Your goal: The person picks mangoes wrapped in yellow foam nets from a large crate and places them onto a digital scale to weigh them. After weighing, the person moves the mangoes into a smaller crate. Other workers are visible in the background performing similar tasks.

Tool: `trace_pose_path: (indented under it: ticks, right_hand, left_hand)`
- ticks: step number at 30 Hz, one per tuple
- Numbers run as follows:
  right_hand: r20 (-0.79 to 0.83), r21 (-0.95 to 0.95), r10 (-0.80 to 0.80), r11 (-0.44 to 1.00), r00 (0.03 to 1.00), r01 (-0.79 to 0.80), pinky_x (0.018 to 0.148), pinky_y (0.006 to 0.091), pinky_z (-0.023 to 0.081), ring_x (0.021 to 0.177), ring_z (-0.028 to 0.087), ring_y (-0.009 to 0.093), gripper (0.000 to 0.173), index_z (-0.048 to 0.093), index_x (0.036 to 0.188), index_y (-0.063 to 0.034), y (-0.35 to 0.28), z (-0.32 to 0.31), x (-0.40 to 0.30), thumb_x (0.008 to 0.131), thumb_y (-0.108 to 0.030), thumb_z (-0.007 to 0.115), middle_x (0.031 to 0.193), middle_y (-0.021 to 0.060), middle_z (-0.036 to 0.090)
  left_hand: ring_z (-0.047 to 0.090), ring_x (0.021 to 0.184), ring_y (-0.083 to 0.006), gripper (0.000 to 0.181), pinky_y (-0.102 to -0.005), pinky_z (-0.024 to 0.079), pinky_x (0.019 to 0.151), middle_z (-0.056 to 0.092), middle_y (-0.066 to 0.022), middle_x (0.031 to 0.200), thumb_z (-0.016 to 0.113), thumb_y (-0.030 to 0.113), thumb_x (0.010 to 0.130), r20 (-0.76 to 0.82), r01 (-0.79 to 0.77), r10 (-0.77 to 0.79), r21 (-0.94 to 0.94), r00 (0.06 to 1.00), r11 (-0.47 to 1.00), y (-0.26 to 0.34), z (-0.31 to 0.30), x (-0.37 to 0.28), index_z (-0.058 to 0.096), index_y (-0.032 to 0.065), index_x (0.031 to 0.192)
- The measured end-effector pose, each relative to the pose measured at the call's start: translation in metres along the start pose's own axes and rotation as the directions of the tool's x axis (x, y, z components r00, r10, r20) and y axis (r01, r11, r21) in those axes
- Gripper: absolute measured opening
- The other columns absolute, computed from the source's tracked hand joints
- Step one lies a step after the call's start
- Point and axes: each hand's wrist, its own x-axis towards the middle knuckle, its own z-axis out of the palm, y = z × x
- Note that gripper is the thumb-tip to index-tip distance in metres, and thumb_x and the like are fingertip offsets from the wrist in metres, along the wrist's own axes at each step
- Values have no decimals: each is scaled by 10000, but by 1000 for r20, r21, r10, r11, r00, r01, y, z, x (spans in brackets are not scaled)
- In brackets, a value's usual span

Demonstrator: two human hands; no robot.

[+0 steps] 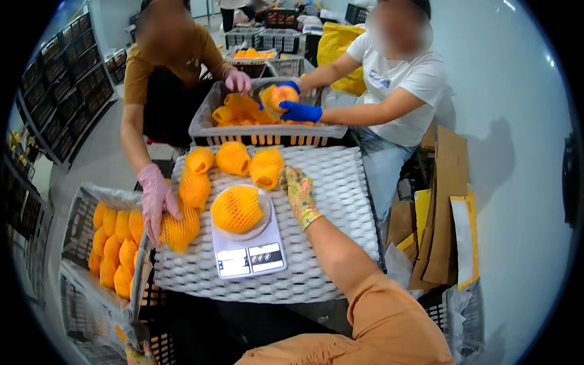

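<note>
My right hand (299,195), in a floral glove, reaches over the white padded tabletop (328,182). Its curled fingers are beside a fruit in a yellow foam net (267,168); whether they grip it is unclear. A larger netted fruit (237,209) rests on the round plate of a white digital kitchen scale (250,255). Several more netted fruits (195,188) line the table's left and back. At the bottom left edge, only part of my left hand (140,355) shows, in a similar glove, low by a black crate (162,342); its fingers are mostly hidden.
A co-worker's pink-gloved hand (157,200) touches netted fruit at the table's left. Another co-worker's blue-gloved hands (301,112) hold a fruit and net over a lined crate (269,132). A crate of netted fruit (98,292) stands left; cardboard (449,200) leans right.
</note>
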Motion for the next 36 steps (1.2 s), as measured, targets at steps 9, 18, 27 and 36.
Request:
trace_pose_path:
  ticks: [9,18,27,36]
  right_hand:
    - [-61,29,20,999,998,-19,533,212,419,594,537,74,257,664,937,-43,20,-20,13,931,-287,584,744,2,636]
    - [-61,-110,-67,992,996,60,579,245,413,635,494,72,250,653,888,-68,3,-18,8,939,-295,561,754,-15,599]
    - [-25,29,-28,999,999,28,626,252,462,677,547,73,207,647,936,-24,5,-9,9,935,-219,578,772,-6,626]
    - [-52,-96,-36,995,998,31,657,244,470,702,556,85,237,650,973,-11,21,-10,9,924,-232,581,783,7,627]
  left_hand:
    - [405,1287,-307,681,-391,315,1068,407,-176,1395,644,118,821,-383,-465,292,-517,876,719,61,-43,-7,329,-15,1410]
    - [478,1233,-262,803,-371,380,1034,455,-164,1362,783,92,709,-339,-667,725,-713,599,217,242,-77,26,360,-17,1384]
    - [431,1285,-282,838,-374,343,1066,450,-164,1365,781,95,674,-363,-785,849,-613,383,92,343,-88,42,357,5,1391]
    - [440,1276,-270,775,-375,342,1065,444,-160,1374,748,66,701,-394,-743,842,-669,369,13,353,-72,39,374,-4,1377]
